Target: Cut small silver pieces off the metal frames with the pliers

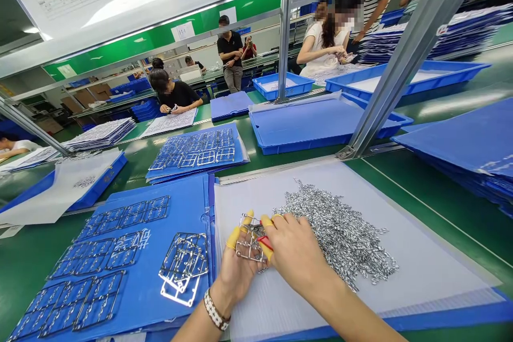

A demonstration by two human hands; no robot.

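Observation:
My left hand point(234, 272), with yellow finger covers and a patterned wristband, grips a small square metal frame point(253, 246) with thin crossbars. Over its right side works my right hand point(296, 251), also in yellow finger covers, closed on a small red-handled tool point(264, 242) whose tip is hidden. A big heap of small shiny metal pieces point(336, 230) lies just right of my hands on a white sheet point(248, 310). To the left, a loose pile of metal frames point(184, 259) rests on a blue board point(138, 294).
More frames lie in rows point(98, 299) on the blue board, and others cover a stack point(196, 149) behind. A blue tray point(300, 141) and an upright metal post point(385, 85) stand beyond the heap. Blue sheets point(473, 139) are piled at right. Several people work across the bench.

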